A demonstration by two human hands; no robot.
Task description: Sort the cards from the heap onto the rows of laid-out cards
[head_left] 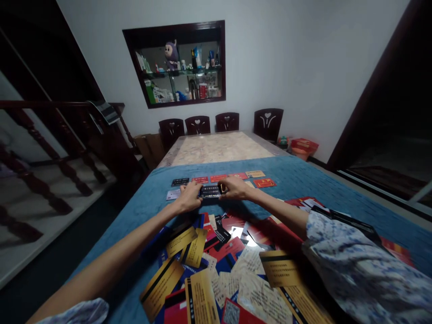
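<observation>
A black card (210, 191) with pale printing spans the gap between my two hands, just above or on the blue cloth. Its left end is pinched by my left hand (191, 197), and its right end by my right hand (235, 188), which partly covers a yellowish mark there. A whitish card (173, 194) lies left of my left hand. Behind the hands runs a row with a dark card (180, 182), red cards (219, 178) and a tan card (255, 174). To the right of my right hand is another red card (264, 182).
Nearer me spreads a heap of gold cards (201, 297), blue, red and cream ones. More red cards and a long black object (351, 221) lie by my right sleeve. The blue cloth (148, 198) covers the near table; chairs (227, 121) stand at its far end.
</observation>
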